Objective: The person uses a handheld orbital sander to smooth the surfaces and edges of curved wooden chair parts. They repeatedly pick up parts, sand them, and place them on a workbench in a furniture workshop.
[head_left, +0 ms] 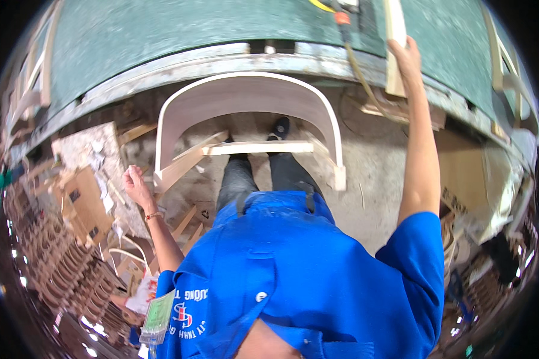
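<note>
My right hand [407, 58] reaches forward over the bench edge and grips a long pale wooden board [395, 17]. The board's near end juts past the bench. My left hand [139, 186] is out to the left with its fingers curled closed; whether something small and whitish is in them I cannot make out. Between my arms, in front of my legs, is a curved U-shaped wooden frame [245, 90] with a straight crossbar [257, 148] joining its two sides. Neither hand touches this frame.
A green-topped workbench [161, 36] runs across the front. A yellowish hose with an orange fitting [342, 19] hangs over its edge. Cardboard [84, 203] and wood scraps lie at the left, near stacked curved wooden parts [72, 263]. Another person's arm [121, 301] shows lower left.
</note>
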A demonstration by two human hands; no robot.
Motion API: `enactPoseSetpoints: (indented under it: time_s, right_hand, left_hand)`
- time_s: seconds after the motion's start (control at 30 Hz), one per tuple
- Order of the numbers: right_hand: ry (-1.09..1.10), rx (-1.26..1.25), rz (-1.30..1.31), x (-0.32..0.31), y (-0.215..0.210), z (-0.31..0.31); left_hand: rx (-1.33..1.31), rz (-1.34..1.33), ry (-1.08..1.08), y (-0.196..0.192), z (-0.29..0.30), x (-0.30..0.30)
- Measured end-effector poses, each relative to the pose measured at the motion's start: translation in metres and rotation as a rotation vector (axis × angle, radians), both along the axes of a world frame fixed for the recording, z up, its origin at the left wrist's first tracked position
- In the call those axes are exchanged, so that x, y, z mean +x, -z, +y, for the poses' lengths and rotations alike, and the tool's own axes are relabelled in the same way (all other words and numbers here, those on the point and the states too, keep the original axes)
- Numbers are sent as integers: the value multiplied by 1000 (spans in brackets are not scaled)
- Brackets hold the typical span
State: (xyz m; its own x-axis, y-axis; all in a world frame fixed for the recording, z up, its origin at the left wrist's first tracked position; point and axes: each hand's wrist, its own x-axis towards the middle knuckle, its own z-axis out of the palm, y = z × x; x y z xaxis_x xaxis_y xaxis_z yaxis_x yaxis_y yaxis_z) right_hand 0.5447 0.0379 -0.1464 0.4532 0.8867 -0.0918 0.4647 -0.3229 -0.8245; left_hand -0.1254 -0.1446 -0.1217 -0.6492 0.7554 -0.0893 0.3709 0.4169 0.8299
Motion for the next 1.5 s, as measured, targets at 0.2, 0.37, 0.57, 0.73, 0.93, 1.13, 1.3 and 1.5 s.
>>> enactPoseSetpoints:
  time_s: [0.2,0.37,0.57,0.73,0.93,1.13,1.3,1.5]
  right_hand:
    - [-71,133,-543,5,-17,-25]
    - [-233,-533,-286,-89,-28,-132]
    - [-105,-496,902,-141,52,-240]
    - [-10,-267,936,-142,27,-312]
    - [358,-292,600,-156,-122,-497]
    - [981,-101,438,-242,-326,-638]
    - [1048,118,-841,-344,-331,-737]
    - [1058,161,-1221,-339,-326,-688]
  left_hand:
    - [-202,7,196,2,-4,-6]
    - [-666,-122,578,12,17,5]
    - [-870,-690,325,17,67,36]
    - [-790,-703,532,17,53,47]
    - [-771,-744,809,-24,7,79]
    - [-684,-893,1337,-112,-29,185]
    - [-486,-959,1708,-189,-29,245]
    - [-134,-1061,1668,-265,13,265]
